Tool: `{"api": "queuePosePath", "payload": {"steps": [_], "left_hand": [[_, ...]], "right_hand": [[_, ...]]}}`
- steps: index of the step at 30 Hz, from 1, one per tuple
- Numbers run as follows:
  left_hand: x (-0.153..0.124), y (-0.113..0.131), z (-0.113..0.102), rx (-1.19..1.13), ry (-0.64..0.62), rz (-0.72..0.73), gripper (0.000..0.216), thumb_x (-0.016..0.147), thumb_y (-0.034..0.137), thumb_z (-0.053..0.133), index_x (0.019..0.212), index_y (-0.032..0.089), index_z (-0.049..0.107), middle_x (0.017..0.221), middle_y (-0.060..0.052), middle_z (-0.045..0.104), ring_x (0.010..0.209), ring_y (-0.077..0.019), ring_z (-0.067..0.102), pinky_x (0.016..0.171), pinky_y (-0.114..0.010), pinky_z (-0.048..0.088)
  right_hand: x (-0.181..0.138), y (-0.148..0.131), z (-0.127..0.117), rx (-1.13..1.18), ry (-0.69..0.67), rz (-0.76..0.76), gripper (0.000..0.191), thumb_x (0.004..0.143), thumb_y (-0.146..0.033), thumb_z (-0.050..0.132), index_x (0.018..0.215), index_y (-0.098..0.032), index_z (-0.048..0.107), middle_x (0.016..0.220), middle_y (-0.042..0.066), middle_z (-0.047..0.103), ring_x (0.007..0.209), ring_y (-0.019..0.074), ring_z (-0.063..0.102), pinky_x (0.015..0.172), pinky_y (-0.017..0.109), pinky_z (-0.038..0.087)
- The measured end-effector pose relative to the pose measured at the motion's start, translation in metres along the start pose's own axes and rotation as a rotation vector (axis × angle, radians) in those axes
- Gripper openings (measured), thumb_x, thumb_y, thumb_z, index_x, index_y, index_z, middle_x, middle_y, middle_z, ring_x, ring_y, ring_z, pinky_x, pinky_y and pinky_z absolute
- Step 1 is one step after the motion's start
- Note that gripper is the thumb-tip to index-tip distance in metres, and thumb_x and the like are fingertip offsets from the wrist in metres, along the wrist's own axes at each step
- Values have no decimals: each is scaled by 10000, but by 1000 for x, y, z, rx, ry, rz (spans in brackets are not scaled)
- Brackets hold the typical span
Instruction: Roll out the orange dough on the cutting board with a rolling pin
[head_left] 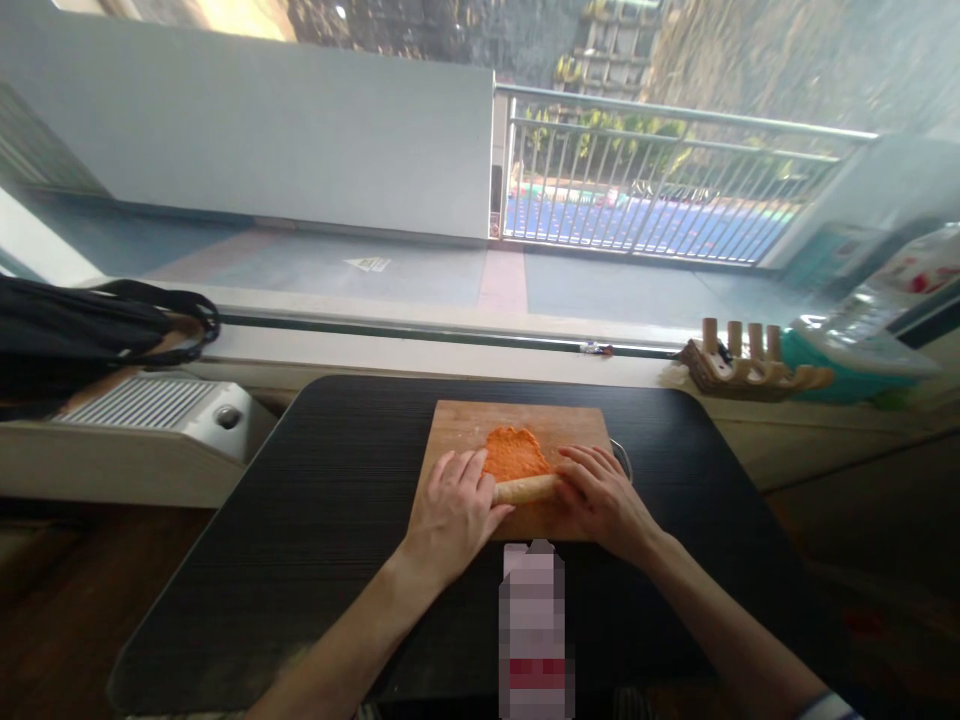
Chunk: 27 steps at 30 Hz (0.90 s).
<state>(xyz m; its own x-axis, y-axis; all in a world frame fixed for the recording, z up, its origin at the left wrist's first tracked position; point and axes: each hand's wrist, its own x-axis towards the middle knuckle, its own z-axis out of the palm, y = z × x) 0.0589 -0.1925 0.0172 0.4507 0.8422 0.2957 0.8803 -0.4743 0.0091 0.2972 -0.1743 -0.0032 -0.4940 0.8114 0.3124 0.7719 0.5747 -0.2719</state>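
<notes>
A sheet of flattened orange dough (pixel 514 453) lies on a wooden cutting board (pixel 465 420). Across its near edge runs a pale wooden rolling pin (pixel 525 489). My left hand (pixel 459 500) is closed over the pin's left end, with the thumb on the near side. At the right end, my right hand (pixel 600 492) curls its fingers over the pin. Both ends of the pin are hidden under my hands, and the near part of the dough is covered by the pin.
The board rests on a black table (pixel 300 520). Beyond it, a window ledge (pixel 420 345) carries a wooden rack with pegs (pixel 739 365) and a teal container (pixel 847 365) at right. A black bag (pixel 82 325) sits at left above a white vented unit (pixel 187 405). A blurred pink-white object (pixel 534 630) is near me.
</notes>
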Motion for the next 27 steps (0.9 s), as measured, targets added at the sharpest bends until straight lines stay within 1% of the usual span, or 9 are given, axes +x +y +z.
{"api": "queuePosePath", "payload": {"steps": [3, 6, 8, 10, 14, 18, 21, 27], "left_hand": [[-6, 15, 3, 5, 11, -85, 315, 853, 412, 576, 919, 116, 662, 1244, -182, 613, 1144, -301, 564, 997, -457, 429], [-8, 20, 13, 12, 54, -156, 428, 897, 477, 463, 982, 107, 659, 1298, -207, 573, 1170, -322, 551, 983, -479, 433], [-8, 19, 19, 20, 83, -190, 504, 916, 499, 400, 1108, 94, 630, 1336, -218, 539, 1207, -337, 527, 991, -507, 419], [-6, 17, 22, 15, 92, -217, 527, 931, 479, 366, 1214, 90, 581, 1355, -217, 522, 1247, -339, 496, 1008, -524, 400], [3, 8, 25, -12, 64, -257, 503, 942, 438, 348, 1277, 116, 542, 1341, -189, 545, 1255, -324, 492, 1019, -516, 393], [9, 0, 26, -29, 26, -244, 521, 945, 439, 331, 1287, 102, 534, 1349, -176, 541, 1257, -303, 491, 1055, -484, 369], [10, -3, 27, -53, -2, -239, 521, 945, 428, 330, 1294, 97, 530, 1358, -170, 535, 1265, -302, 485, 1071, -491, 352], [14, -3, 28, -62, 11, -203, 519, 937, 399, 334, 1315, 95, 519, 1367, -179, 523, 1286, -307, 467, 1087, -515, 324]], "right_hand": [[14, 3, -1, -12, -40, 32, 238, 942, -254, 414, 975, -209, 645, 1253, 81, 615, 1194, 220, 516, 1067, 438, 328], [29, 1, 3, -40, -73, 90, 256, 927, -236, 394, 1004, -198, 636, 1249, 88, 617, 1208, 217, 506, 1070, 421, 322], [38, -1, 6, -76, -73, 121, 291, 925, -229, 374, 1082, -193, 616, 1265, 89, 609, 1215, 211, 501, 1076, 400, 310], [46, -3, 9, -120, -66, 138, 330, 924, -224, 360, 1157, -188, 591, 1287, 87, 596, 1211, 207, 502, 1077, 376, 301], [55, -7, 11, -179, -70, 154, 358, 913, -216, 355, 1183, -194, 589, 1296, 81, 592, 1197, 210, 509, 1065, 362, 299], [49, -13, 12, -214, -74, 215, 375, 925, -230, 339, 1205, -177, 582, 1361, 96, 544, 1273, 229, 453, 1091, 397, 259], [37, -21, 14, -240, -52, 283, 408, 946, -244, 311, 1258, -140, 552, 1392, 119, 513, 1322, 236, 409, 1117, 420, 218], [15, -37, 21, -236, 1, 406, 446, 964, -260, 279, 1296, -104, 531, 1392, 125, 510, 1316, 232, 428, 1118, 408, 227]]}}
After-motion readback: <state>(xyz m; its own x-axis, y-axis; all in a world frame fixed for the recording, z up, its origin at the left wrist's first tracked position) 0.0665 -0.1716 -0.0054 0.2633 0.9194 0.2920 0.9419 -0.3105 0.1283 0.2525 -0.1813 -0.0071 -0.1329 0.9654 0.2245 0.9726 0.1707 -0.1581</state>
